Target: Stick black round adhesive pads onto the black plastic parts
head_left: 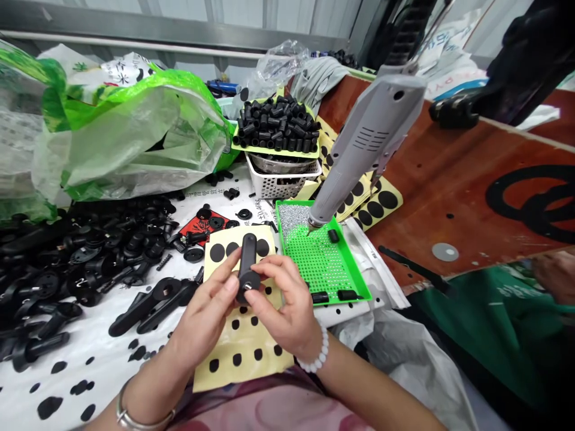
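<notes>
Between both hands is a black plastic handle [248, 258], its long arm pointing away from me and its round end, with a small metal stud, towards me. My left hand [203, 314] grips its left side with thumb and fingers. My right hand [287, 306] pinches the round end from the right, thumb by the stud. Beneath the hands lies a yellow sheet [245, 374] of round black stickers. Just to the right, an electric screwdriver [359, 149] points down over a green tray [314, 257] holding small screws and several black plastic pieces.
Black plastic parts [94, 257] are heaped on the left, with loose handles [157, 302] nearer me. A white basket [281, 184] carries a pile of black sleeves [278, 123] at the back. A green-and-clear plastic bag [139, 143] bulges behind the heap. A brown board [449, 179] borders the right.
</notes>
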